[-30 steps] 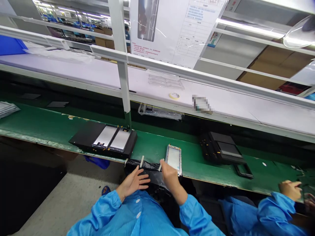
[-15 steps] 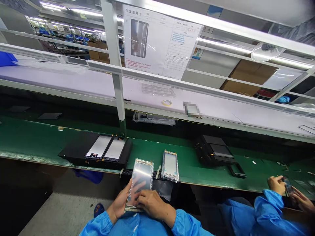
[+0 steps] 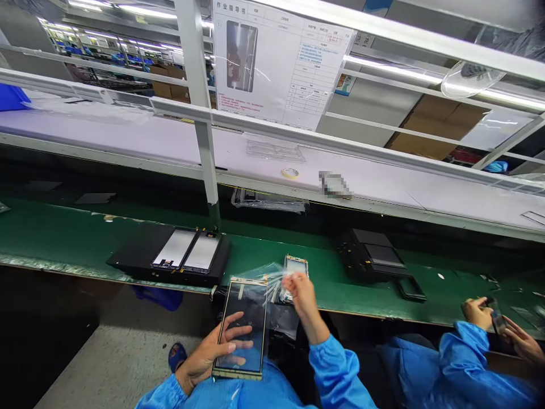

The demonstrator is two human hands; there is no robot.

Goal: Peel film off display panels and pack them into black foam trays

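Low in front of my body, my left hand supports a see-through glass screen panel with a dark border. Its fingers show through the glass. The panel tilts upward, its lower edge near my blue sleeve. Up and to the right, my right hand pinches a crumpled clear plastic film, which stretches from the top of the panel to my fingertips. Whether the film still touches the panel all along I cannot tell. Behind my right hand, a stack of similar panels lies at the bench edge, partly covered.
On the green bench, a black tray bears two screens. Further right sit stacked black trays and a small black frame. A co-worker's hands hold a dark panel at far right. A white shelf runs above.
My right hand has moved up and right, away from the panel's lower part, drawing clear film with it. The panel now looks clearer and darker. My left hand still holds it.
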